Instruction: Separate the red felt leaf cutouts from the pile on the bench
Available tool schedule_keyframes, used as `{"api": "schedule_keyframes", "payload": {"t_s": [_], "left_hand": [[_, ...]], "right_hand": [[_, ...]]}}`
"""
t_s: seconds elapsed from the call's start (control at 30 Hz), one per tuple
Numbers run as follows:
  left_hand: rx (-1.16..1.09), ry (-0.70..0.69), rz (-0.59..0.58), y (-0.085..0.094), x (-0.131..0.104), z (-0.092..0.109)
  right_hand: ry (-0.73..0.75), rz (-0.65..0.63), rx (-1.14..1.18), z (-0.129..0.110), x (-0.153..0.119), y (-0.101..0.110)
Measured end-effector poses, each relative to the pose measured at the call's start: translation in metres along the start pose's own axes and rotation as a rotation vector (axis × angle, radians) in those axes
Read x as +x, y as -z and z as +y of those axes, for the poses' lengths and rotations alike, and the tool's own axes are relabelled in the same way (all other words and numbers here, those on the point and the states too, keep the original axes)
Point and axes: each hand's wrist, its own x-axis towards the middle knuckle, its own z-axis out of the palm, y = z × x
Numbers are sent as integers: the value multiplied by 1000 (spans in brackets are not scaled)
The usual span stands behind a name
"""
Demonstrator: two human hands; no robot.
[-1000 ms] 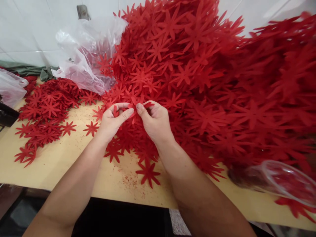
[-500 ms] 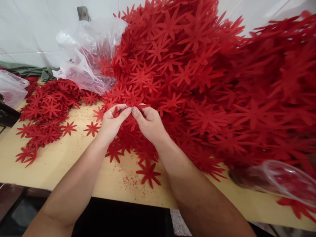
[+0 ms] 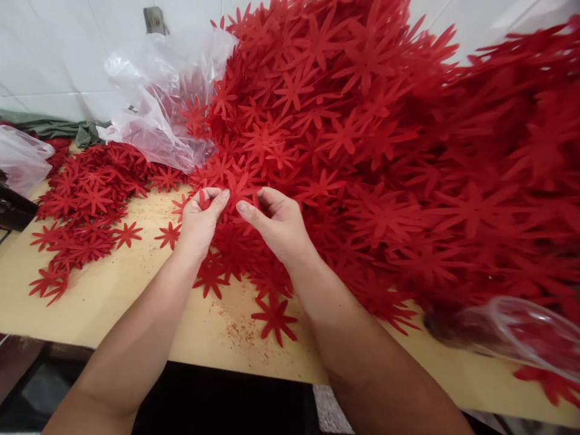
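My left hand [image 3: 202, 217] pinches a red flower-shaped cutout [image 3: 238, 187] between thumb and fingers, at the near edge of the big pile. A red petal also shows between its curled fingers. Just to the right, my right hand [image 3: 281, 223] has its thumb apart from its bent fingers, close to that cutout. I see nothing gripped in it. Behind and around both hands rises a large heap of red flower cutouts [image 3: 335, 139] with long narrow petals. One single flower [image 3: 275, 320] lies on the table below my hands.
A smaller pile of red flowers [image 3: 93, 199] lies at the left. Clear plastic bags [image 3: 156, 121] stand against the tiled wall. On the right, a clear plastic container [image 3: 502, 332] lies tilted. Red crumbs [image 3: 244, 341] dot the pale table [image 3: 149, 284] near its front edge.
My thumbs were almost touching before; now my hands have moved slightly apart. The right thumb has come away from its fingers, while the left hand keeps its pinch.
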Motion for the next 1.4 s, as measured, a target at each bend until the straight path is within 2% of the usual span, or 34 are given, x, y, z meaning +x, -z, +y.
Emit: {"api": "schedule_keyframes", "payload": {"t_s": [0.2, 0.3, 0.47, 0.57, 0.7, 0.77, 0.87, 0.97, 1.03, 1.13, 1.27, 1.4], "left_hand": [[50, -31, -46, 0, 0, -3], [59, -45, -67, -1, 0, -5], [55, -62, -66, -1, -3, -1], [55, -42, -128, -1, -5, 4], [98, -28, -197, -3, -8, 5], [109, -30, -169, -3, -7, 4], [76, -24, -30, 3, 0, 1], [48, -6, 125, 13, 11, 0], [61, -26, 166, 16, 16, 0], [105, -65, 152, 15, 17, 0], [128, -74, 106, 7, 8, 3], [104, -68, 4, 2, 0, 9]], "right_hand": [[-110, 116, 68, 1, 3, 2], [-119, 96, 50, 3, 4, 3], [-40, 53, 47, 0, 2, 2], [-15, 37, -5, -2, 1, 2], [-53, 74, -58, -3, 1, 4], [-68, 52, -37, -2, 1, 3], [-81, 5, 12, 0, 1, 3], [-90, 40, 84, 1, 3, 5], [-132, 35, 139, 0, 4, 7], [-220, -45, 202, 0, 5, 10], [-220, -130, 209, 5, 5, 12], [-197, -111, 127, 13, 6, 12]]}}
